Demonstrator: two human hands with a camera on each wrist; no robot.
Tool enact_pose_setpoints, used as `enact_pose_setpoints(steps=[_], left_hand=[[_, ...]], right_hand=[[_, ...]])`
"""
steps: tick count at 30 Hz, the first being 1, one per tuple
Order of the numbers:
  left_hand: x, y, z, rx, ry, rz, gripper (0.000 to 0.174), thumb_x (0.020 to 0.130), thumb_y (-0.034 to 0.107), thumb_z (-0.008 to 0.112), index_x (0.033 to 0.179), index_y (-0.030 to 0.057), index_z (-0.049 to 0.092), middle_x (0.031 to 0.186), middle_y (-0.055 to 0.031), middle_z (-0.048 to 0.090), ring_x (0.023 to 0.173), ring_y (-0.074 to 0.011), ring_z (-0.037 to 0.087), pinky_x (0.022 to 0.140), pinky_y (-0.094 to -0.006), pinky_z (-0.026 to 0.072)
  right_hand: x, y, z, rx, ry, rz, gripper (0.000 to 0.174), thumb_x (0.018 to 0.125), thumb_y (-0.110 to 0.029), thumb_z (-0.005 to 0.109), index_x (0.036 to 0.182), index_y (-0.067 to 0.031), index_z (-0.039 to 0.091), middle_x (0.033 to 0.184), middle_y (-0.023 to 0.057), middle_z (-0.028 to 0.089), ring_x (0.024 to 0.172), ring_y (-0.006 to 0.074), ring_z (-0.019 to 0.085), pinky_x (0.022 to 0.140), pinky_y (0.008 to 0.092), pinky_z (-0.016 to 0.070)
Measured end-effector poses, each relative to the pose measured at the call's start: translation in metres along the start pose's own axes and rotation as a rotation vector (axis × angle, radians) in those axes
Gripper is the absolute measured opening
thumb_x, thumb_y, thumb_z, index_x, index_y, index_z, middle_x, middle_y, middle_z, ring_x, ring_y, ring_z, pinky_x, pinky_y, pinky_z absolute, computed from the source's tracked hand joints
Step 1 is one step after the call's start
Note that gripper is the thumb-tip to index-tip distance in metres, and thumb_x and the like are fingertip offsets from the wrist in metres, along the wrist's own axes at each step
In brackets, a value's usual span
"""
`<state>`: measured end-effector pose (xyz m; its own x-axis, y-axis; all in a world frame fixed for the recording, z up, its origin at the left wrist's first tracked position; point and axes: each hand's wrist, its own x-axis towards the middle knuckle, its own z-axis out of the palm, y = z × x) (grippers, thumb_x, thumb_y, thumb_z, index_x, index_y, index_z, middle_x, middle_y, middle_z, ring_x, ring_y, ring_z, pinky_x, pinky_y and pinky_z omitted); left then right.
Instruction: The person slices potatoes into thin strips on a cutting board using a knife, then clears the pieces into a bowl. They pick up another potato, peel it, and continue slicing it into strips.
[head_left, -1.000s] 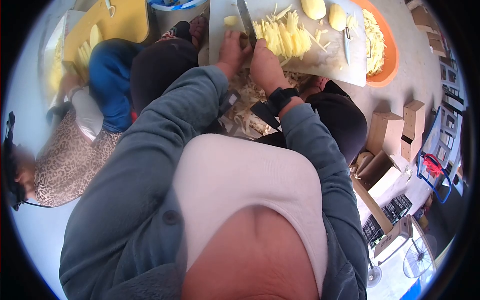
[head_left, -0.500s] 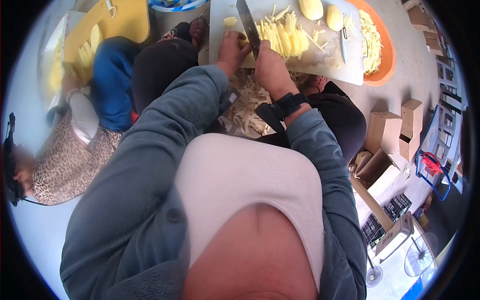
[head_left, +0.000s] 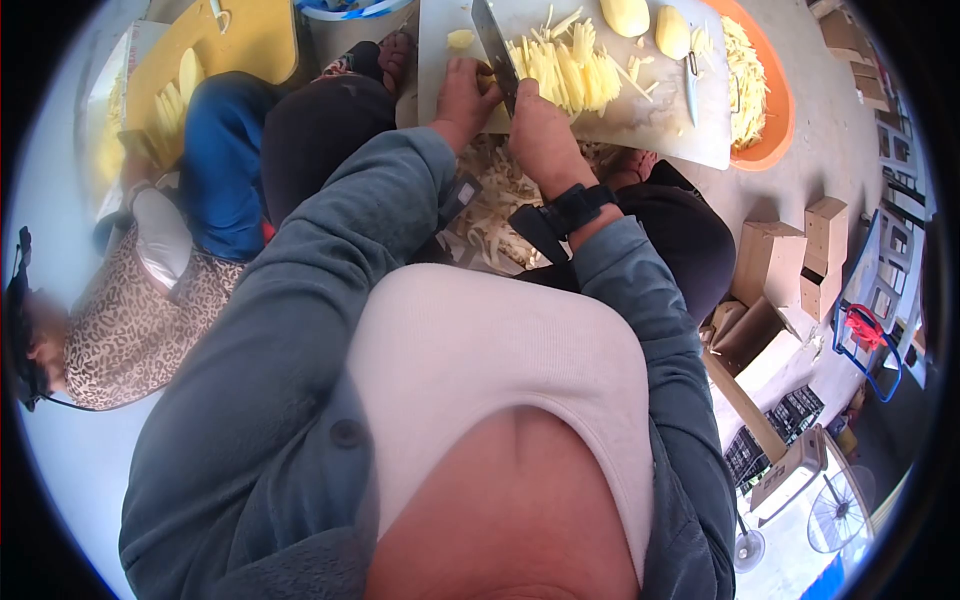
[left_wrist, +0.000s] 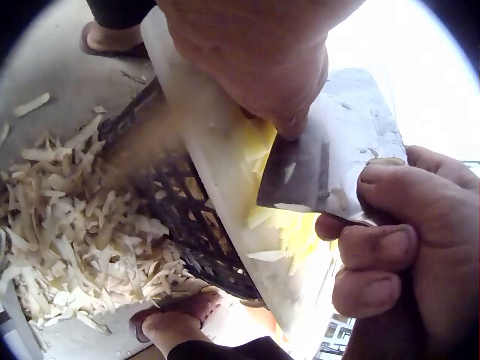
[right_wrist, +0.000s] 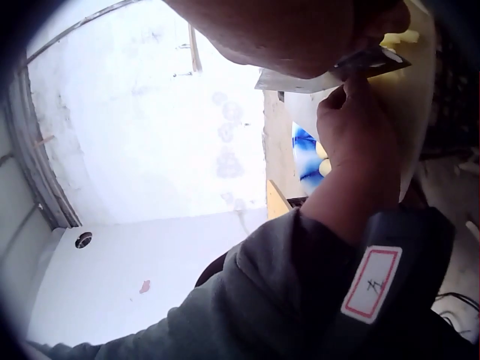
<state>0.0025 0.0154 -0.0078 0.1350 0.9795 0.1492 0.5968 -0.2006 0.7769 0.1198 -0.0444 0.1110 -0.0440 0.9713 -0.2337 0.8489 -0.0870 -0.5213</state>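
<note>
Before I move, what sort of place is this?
Likely a makeshift food-preparation area: a cutting board with cut potato, an orange basin of pale strips, and cardboard boxes nearby.

Smooth metal knife blade [head_left: 492,40] with a dull sheen between the fingers [head_left: 523,92], smooth plastic-looking board [head_left: 655,130] beneath them, smooth plastic-looking basin [head_left: 783,115] to their right, matt cloth sleeves [head_left: 370,215] behind them.

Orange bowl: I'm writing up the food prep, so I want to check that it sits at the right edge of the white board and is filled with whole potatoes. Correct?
Not whole potatoes: the head view shows the orange bowl filled with thin cut strips, at the right edge of the white board.
</note>
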Motion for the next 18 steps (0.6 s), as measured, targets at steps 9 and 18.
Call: enact_pose_setpoints(steps=[9, 18], left_hand=[[0.001, 0.000, 0.002, -0.013, -0.002, -0.033, 0.025, 0.072, 0.015, 0.070, 0.092, 0.0059, 0.058, 0.095, -0.0135, 0.053, 0.081, -0.0287, 0.059, 0.072, -0.0365, 0.0493], [0.000, 0.003, -0.001, -0.007, 0.010, -0.034, 0.025, 0.071, 0.016, 0.070, 0.092, 0.0075, 0.060, 0.096, -0.0136, 0.054, 0.088, -0.0319, 0.057, 0.077, -0.0376, 0.0477]], right_hand=[[0.003, 0.000, 0.013, 0.026, 0.002, 0.006, 0.020, 0.082, 0.000, 0.046, 0.101, 0.0046, 0.041, 0.085, 0.0289, 0.061, 0.081, 0.0439, 0.062, 0.073, 0.0481, 0.0493], [0.008, 0.000, 0.023, 0.027, -0.042, 0.065, 0.022, 0.082, -0.001, 0.049, 0.102, 0.0034, 0.040, 0.088, 0.0284, 0.061, 0.085, 0.0424, 0.062, 0.074, 0.0468, 0.0496]])
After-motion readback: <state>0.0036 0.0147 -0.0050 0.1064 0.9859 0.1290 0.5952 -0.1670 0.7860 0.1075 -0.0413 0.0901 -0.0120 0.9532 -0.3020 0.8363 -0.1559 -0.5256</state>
